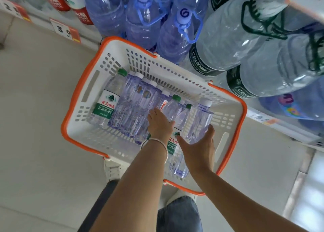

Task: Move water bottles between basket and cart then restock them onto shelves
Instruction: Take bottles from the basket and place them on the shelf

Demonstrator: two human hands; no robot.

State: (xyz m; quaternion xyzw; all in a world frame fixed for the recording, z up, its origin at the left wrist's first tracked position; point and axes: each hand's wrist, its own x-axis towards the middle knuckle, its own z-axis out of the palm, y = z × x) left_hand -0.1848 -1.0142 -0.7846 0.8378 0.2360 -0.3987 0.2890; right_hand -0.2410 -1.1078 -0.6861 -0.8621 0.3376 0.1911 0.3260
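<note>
A white basket with an orange rim sits on the floor and holds several small water bottles lying side by side. One at the left has a green cap and a green label. My left hand lies flat on the clear bottles in the middle, fingers stretched out. My right hand grips the base of a clear white-capped bottle, which stands tilted at the basket's right side. Another green-labelled bottle lies partly hidden under my wrists.
Low shelves run along the top and right. They carry large blue-handled water jugs, big clear jugs with dark green labels and red-labelled bottles. Price tags hang on the shelf edge. My shoe stands beside the basket.
</note>
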